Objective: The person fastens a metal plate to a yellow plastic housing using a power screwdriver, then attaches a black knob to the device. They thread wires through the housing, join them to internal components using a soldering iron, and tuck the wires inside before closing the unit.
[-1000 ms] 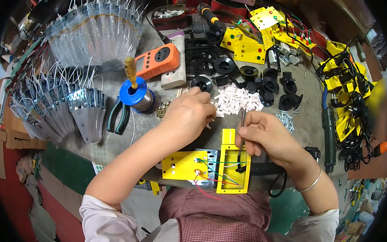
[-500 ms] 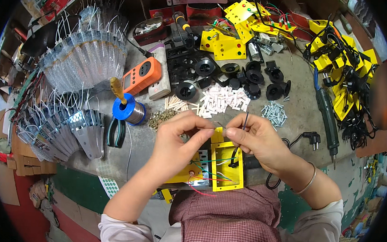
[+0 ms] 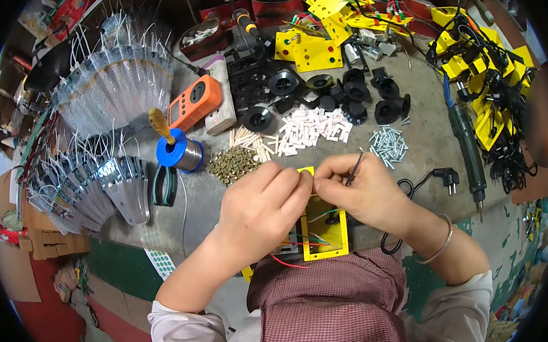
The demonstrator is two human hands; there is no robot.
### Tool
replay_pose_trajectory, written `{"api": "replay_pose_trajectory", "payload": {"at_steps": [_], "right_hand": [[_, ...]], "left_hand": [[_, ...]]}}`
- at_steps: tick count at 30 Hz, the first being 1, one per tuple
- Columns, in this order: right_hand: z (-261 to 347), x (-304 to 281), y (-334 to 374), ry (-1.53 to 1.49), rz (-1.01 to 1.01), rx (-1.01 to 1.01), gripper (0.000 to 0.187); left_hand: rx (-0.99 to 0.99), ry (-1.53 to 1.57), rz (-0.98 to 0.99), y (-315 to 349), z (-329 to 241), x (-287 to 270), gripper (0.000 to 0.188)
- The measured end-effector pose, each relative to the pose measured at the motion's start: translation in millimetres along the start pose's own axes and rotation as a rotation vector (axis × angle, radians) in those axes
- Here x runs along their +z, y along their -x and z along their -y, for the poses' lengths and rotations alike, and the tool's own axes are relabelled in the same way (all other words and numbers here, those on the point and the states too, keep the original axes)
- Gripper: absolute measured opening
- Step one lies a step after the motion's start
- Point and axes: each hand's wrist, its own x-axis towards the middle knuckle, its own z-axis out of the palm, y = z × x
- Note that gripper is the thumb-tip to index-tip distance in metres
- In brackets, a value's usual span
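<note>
In front of me at the bench edge is an open yellow box frame (image 3: pixel 307 251), with green and red wires (image 3: pixel 291 242) running out of its left side. Over its far end my two hands meet at the fingertips. My left hand (image 3: pixel 262 205) is closed in a pinch, and its back hides what the fingers hold. Thumb and forefinger of my right hand (image 3: pixel 364 189) are pressed together on a thin black wire (image 3: pixel 354 168), whose end sticks up past the knuckles.
Beyond my hands lie brass nuts (image 3: pixel 232 164), white sleeves (image 3: pixel 314 131), screws (image 3: pixel 388 145) and black round parts (image 3: pixel 284 82). Pliers (image 3: pixel 164 186) and a solder spool (image 3: pixel 180 151) stand left. A power screwdriver (image 3: pixel 466 151) and a plug (image 3: pixel 446 177) lie right.
My hands have drawn together over the box's far end. The left hand has rolled over, so its back now covers the box's left part. The view has shifted slightly.
</note>
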Motion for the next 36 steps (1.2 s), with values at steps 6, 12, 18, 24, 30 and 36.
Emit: {"api": "replay_pose_trajectory", "payload": {"at_steps": [6,12,18,24,30,36], "right_hand": [[-3,-7,2,-0.042,0.031,-0.102,0.019],[-3,-8,3,0.023,0.052,-0.156,0.019],[-3,-8,3,0.009,0.045,-0.166,0.018],[0,-5,4,-0.025,0.033,-0.077,0.013],[12,-10,10,-0.062,0.027,0.023,0.011],[14,-10,12,-0.192,0.096,0.075,0.011]], "left_hand": [[-0.844,1.191,-0.087,9,15,4,0.013],[-0.895,1.448,-0.009,13,20,6,0.013],[-0.903,1.446,0.020,14,20,3,0.013],[-0.831,1.201,0.021,8,11,1,0.013],[-0.792,1.047,0.020,2,9,-3,0.008],[-0.807,1.172,0.221,-8,9,0,0.009]]}}
